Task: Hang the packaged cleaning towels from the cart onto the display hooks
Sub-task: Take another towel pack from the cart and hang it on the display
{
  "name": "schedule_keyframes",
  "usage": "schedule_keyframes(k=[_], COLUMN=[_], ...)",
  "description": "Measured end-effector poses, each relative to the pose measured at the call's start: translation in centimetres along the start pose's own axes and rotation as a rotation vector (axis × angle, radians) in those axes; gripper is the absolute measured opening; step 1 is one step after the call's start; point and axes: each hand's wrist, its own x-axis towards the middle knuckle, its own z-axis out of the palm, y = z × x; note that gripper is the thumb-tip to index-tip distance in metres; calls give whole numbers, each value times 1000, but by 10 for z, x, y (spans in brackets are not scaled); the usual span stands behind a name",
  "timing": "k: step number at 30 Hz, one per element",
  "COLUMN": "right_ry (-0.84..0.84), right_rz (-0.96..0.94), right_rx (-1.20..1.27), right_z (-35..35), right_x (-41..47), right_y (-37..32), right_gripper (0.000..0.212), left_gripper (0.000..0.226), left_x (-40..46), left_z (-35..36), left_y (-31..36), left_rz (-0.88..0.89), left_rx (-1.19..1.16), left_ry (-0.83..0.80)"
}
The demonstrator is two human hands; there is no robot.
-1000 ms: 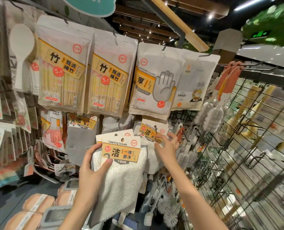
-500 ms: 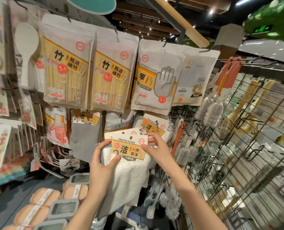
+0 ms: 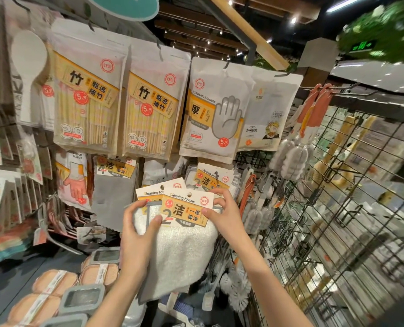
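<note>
**Two cards, one hook**

Left hand [image 3: 138,228] grips the towels [image 3: 184,241]; right hand [image 3: 224,212] pinches the front card [image 3: 186,207], just below the hung towels [image 3: 211,181]. Misaligned holes could miss the hook; one pack may drop.

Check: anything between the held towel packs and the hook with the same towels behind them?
Nothing visible blocks the way. Both hands, left hand and right hand, hold the cleaning towel packs just below and left of the hung towel pack. The gap is open, but the hook itself is hidden behind the disposable gloves bag, so its tip can't be checked.
</note>
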Motion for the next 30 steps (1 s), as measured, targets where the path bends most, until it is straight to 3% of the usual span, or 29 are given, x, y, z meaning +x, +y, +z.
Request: schedule_keyframes(k=[3, 12, 21, 30], right_ry=[49, 291, 399, 458], right_rz=[32, 79, -4, 41], right_rx=[38, 194, 131, 24], right_z=[-7, -28, -41, -34], right_x=[4, 19, 47, 70], right_y=[2, 12, 20, 46], right_gripper=[43, 45, 40, 42], left_gripper=[28, 30, 30, 31], left_x=[3, 8, 17, 24], left_z=[-1, 3, 7, 3], left_y=[-6, -6, -9, -14], left_rz=[-14, 73, 78, 95], left_rx=[-22, 31, 21, 33], left_ry=[1, -31, -33, 1])
